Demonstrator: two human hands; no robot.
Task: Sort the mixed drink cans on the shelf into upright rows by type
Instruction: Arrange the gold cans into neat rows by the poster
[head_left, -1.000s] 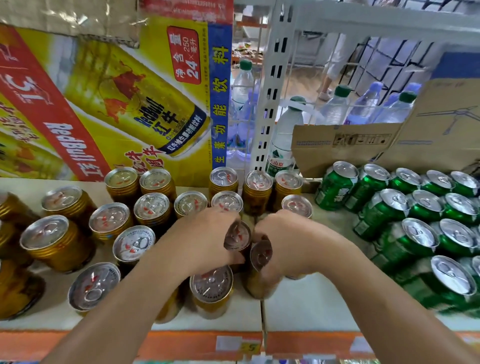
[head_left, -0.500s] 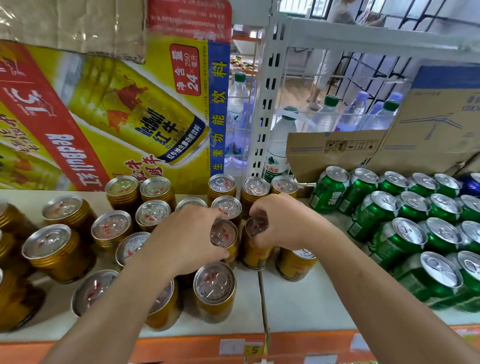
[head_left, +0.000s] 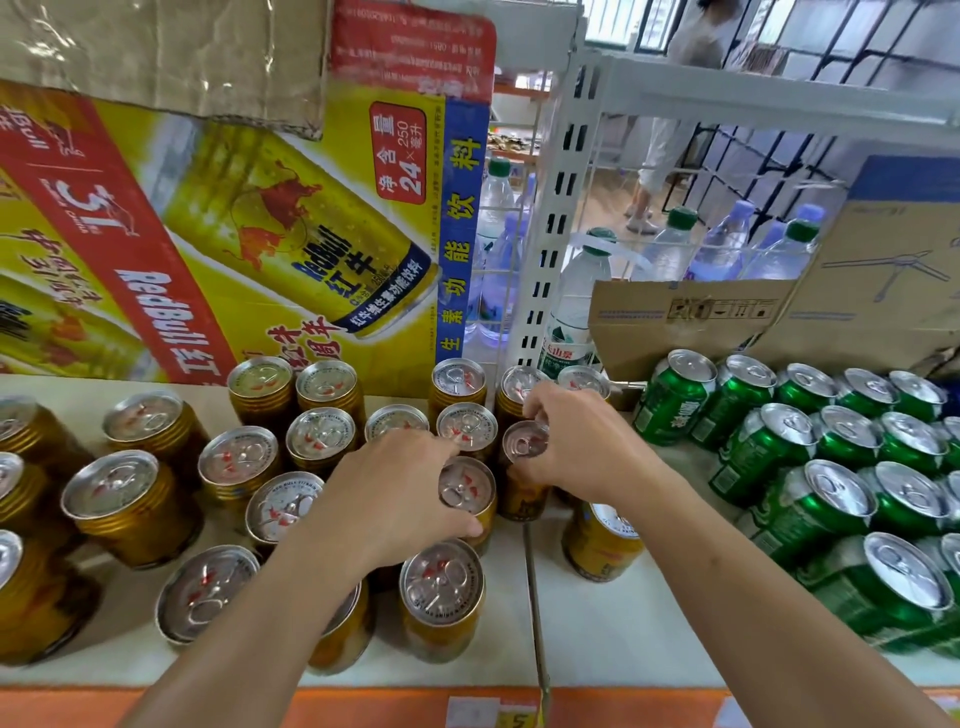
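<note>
My left hand (head_left: 395, 493) is curled round a gold can (head_left: 466, 486). The thumb lies at its near side and the fingers at its far side, so the silver top shows between them. My right hand (head_left: 584, 447) is curled too, and its fingertips pinch the rim of a second can (head_left: 522, 501). This one stands just beside the first, on its right. Both cans are upright on the shelf (head_left: 623, 634), close to the seam between the two boards. I cannot tell if either one is lifted from the board.

Around the hands, to the left and behind, the other gold cans (head_left: 130, 499) stand upright in loose rows. A lone can (head_left: 600, 545) of the same kind stands under my right forearm. Well to the right, the green cans (head_left: 841, 493) are packed together in their own block.

A Red Bull box (head_left: 260, 249) stands behind the gold cans and a brown carton (head_left: 691, 322) behind the green ones. Between them rises a white post (head_left: 556, 218), with water bottles (head_left: 582, 291) behind it.
</note>
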